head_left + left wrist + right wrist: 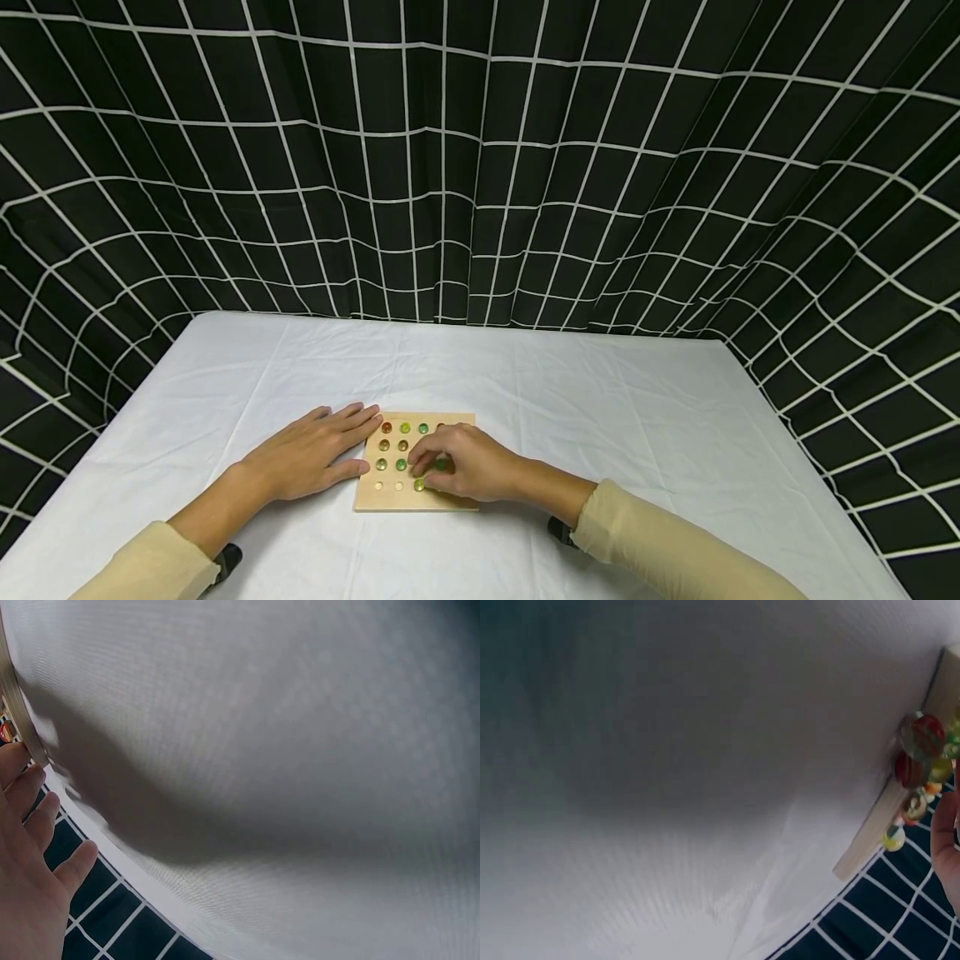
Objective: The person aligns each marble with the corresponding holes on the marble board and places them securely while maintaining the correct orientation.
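A square wooden board (416,502) lies on the white cloth, with glass marbles sitting in rows of round hollows. My left hand (318,450) rests flat beside it, fingers spread, fingertips and thumb touching its left edge. Over the board's right part, my right hand (472,462) bends its fingers and pinches a yellow-green marble (419,485) in the front row between thumb and fingertips. That hand hides several hollows. Two front-row hollows at the left hold no marble. In the right wrist view, red marbles (911,771) show along the board's side; only part of the hand is visible.
The white-clothed table (600,400) extends around the board on all sides. A black curtain (480,167) with a white grid stands behind the table and along both sides. Dark wrist straps (561,532) show at the sleeve cuffs.
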`<state>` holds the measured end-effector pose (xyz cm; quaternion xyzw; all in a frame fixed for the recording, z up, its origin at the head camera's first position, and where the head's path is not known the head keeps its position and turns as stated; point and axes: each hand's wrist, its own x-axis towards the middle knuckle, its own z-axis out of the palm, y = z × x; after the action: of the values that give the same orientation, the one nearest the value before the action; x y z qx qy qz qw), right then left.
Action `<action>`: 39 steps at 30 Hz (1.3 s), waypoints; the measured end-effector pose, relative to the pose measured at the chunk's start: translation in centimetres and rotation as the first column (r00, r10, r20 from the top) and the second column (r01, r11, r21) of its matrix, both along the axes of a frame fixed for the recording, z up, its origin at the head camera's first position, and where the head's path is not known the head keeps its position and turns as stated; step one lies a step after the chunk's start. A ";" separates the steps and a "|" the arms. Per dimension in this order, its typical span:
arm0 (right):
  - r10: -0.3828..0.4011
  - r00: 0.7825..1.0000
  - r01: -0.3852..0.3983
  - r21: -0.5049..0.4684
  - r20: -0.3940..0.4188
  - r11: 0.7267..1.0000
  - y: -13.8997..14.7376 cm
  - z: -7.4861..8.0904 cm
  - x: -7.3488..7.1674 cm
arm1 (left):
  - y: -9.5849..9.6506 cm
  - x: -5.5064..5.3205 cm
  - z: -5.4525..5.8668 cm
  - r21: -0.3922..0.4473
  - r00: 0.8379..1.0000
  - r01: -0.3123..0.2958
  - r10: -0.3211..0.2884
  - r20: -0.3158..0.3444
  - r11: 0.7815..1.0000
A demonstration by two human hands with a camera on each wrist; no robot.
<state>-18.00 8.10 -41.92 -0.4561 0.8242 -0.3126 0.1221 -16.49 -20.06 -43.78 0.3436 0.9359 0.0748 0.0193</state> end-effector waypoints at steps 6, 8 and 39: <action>-0.037 0.998 0.039 -0.038 0.048 0.999 0.9 0.7 -0.6 | 0.0 0.0 0.0 -0.003 1.000 -0.007 0.007 0.013 1.000; -0.046 0.997 0.049 -0.049 0.056 0.998 1.4 0.8 -0.8 | 0.0 0.0 0.0 -0.003 1.000 -0.007 0.007 0.011 1.000; -0.133 0.982 0.135 -0.004 0.136 0.991 7.6 -0.3 -1.0 | 0.2 0.2 0.2 -0.008 1.000 -0.005 0.005 0.003 1.000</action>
<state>-18.96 15.65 -42.18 -0.3783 0.8407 -0.3557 0.1533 -16.32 -19.88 -43.60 0.3412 0.9370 0.0715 0.0220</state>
